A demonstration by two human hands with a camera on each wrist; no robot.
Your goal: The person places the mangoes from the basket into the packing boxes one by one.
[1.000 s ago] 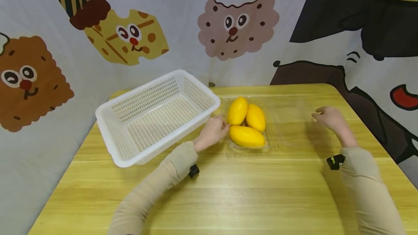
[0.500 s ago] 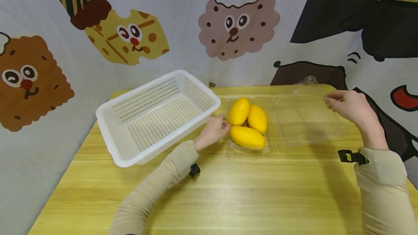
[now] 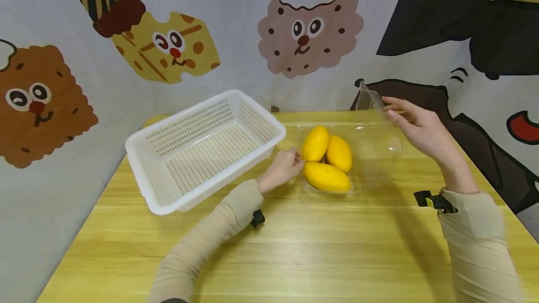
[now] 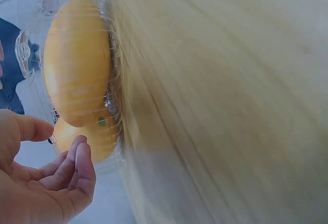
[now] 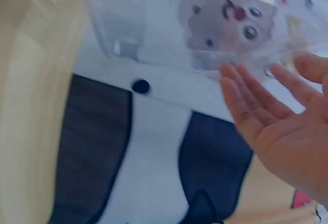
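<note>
Yellow mangoes (image 3: 326, 177) lie in the base of a clear plastic clamshell box (image 3: 309, 186) near the middle of the table. My left hand (image 3: 281, 168) holds the box's left edge between thumb and curled fingers; in the left wrist view the clear rim there is hard to make out. The hinged lid (image 3: 370, 102) stands raised and tilted on the box's right side. Against its outer side, my right hand (image 3: 421, 127) has its fingers fairly straight, with the fingertips touching or very near the lid's edge. The right wrist view shows that lid (image 5: 154, 34) over the fingertips.
A white perforated plastic basket (image 3: 210, 153) stands at the left, close beside my left hand, with nothing in it. Under everything is a wooden table (image 3: 320, 247). A cloth with cartoon figures (image 3: 236, 36) hangs behind the table's back edge.
The lid has swung up from lying near the table to a steep tilt, and my right hand has risen and moved left with it. Box, mangoes and left hand have shifted slightly right.
</note>
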